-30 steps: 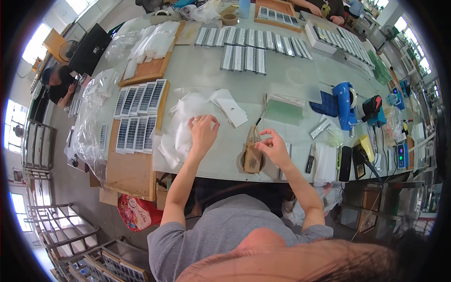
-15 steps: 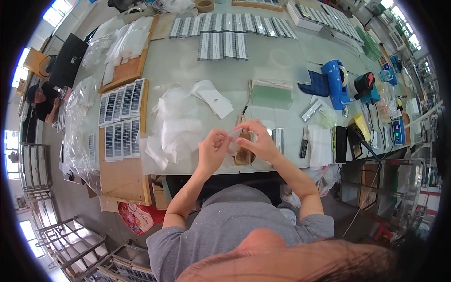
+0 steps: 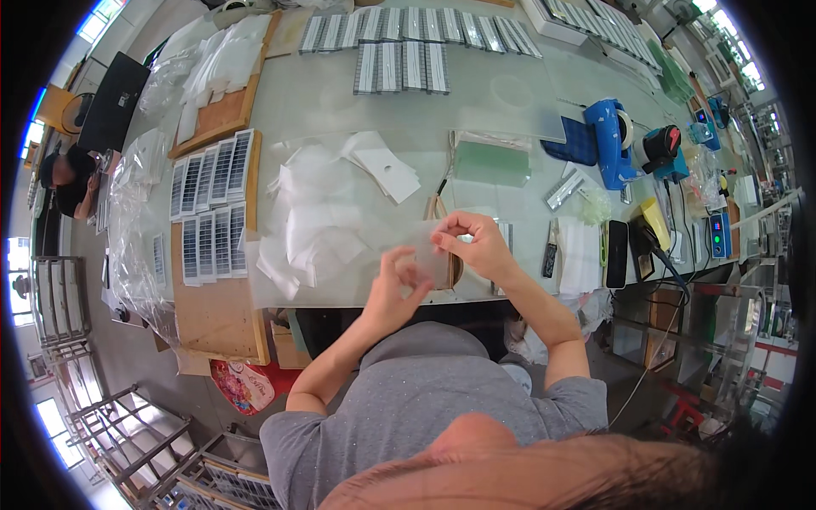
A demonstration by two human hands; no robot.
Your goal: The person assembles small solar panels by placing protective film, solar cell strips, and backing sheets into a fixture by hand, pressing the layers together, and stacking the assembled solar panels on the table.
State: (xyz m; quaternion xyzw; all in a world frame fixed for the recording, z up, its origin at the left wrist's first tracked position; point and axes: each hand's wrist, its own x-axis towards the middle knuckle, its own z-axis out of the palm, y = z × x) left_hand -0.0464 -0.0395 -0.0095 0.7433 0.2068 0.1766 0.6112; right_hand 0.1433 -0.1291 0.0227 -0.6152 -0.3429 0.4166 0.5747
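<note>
Mid-frame, my right hand [image 3: 478, 248] has finger and thumb together on a thin see-through sheet [image 3: 429, 252]; my left hand's [image 3: 395, 293] fingers are apart, touching it or not, I can't tell. This one's picked up, not set down, and loose white sheets [image 3: 319, 221] remain, left of centre. At left, a wooden tray [image 3: 217, 323] holds two rows of striped panels [image 3: 197, 246]; upper left, another tray [image 3: 223, 112] carries white sleeves [image 3: 225, 64].

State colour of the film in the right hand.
The film is whitish and see-through; the head view shows it best.
</note>
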